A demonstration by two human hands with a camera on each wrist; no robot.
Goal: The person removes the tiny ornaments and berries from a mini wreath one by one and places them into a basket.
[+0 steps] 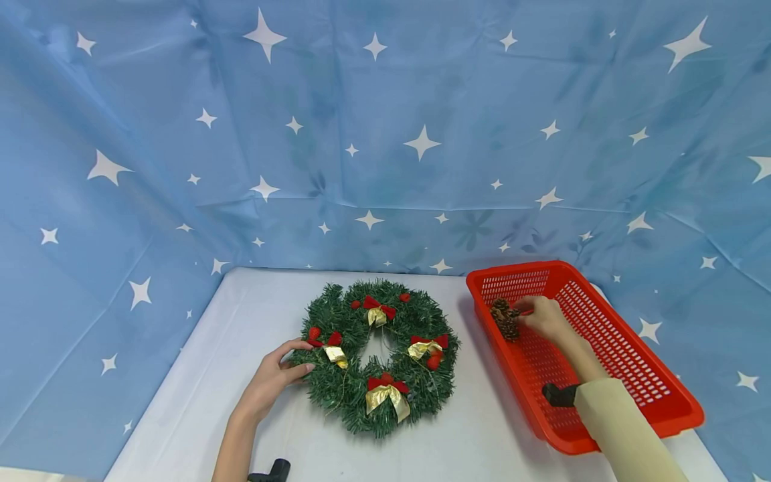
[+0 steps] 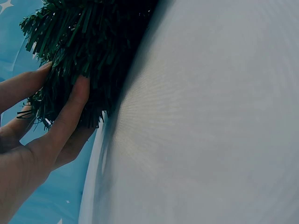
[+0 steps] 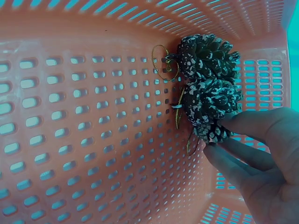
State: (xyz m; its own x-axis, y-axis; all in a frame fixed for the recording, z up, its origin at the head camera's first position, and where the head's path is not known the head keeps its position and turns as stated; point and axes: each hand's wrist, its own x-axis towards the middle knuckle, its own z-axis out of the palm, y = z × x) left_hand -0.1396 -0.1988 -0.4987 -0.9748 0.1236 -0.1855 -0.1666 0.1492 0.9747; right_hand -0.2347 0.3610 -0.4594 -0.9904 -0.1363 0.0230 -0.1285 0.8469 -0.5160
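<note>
A green wreath (image 1: 325,391) with red and gold bows lies flat on the white table. At its left edge, my left hand (image 1: 274,375) holds the bristly rim with thumb and fingers; the left wrist view shows the fingertips pressed into the wreath (image 2: 88,46). My right hand (image 1: 545,318) reaches into a red plastic basket (image 1: 626,335). There it pinches a pine cone (image 3: 214,133) between thumb and fingers. Two more pine cones, one of them the upper pine cone (image 3: 208,58), sit beside it, white-flecked with gold string loops.
The basket stands at the right of the table, its perforated walls rising around the right hand. A blue star-printed cloth (image 1: 385,167) hangs behind and at both sides. White tabletop (image 1: 482,435) shows between wreath and basket.
</note>
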